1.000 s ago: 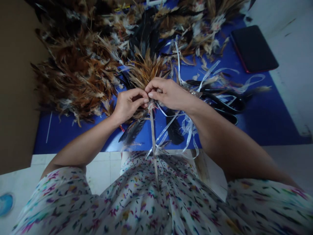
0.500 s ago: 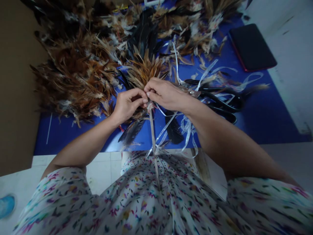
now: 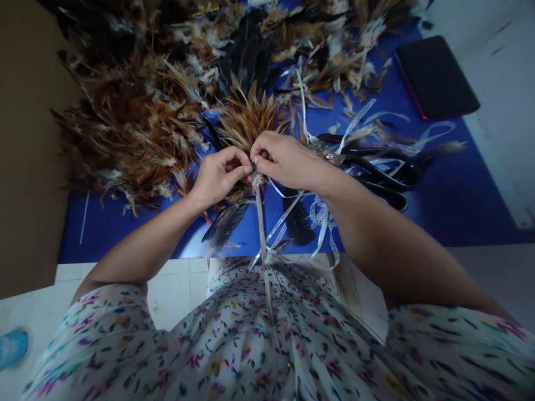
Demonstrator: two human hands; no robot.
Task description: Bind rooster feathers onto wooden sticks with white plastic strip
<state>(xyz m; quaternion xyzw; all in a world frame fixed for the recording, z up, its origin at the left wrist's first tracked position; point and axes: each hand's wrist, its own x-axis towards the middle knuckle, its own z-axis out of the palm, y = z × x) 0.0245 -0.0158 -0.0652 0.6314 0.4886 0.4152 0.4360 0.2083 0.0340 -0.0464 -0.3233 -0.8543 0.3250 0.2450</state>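
Note:
A feather duster [image 3: 249,120] lies over the blue table, its brown and black feathers fanned away from me. Its thin wooden stick [image 3: 261,234] runs down toward my lap. My left hand [image 3: 221,175] pinches at the neck of the duster, where feathers meet stick. From the other side my right hand [image 3: 286,161] is closed in a pinch at the same spot, its fingertips nearly touching the left ones. Whatever thread or feather lies between the fingertips is too small to make out. Just below them shows a fluffy, pinkish-white binding [image 3: 257,181].
A large heap of loose brown feathers [image 3: 137,128] covers the left and back of the blue table [image 3: 451,206]. Black-handled scissors [image 3: 384,172] and white ribbon [image 3: 321,220] lie beside my right forearm. A dark flat case [image 3: 437,78] rests at the right edge. Cardboard [image 3: 29,139] stands at left.
My left fingertips have shifted very slightly at the duster's neck, and both hands keep their pinch. The view has tilted a little; the duster stays in place.

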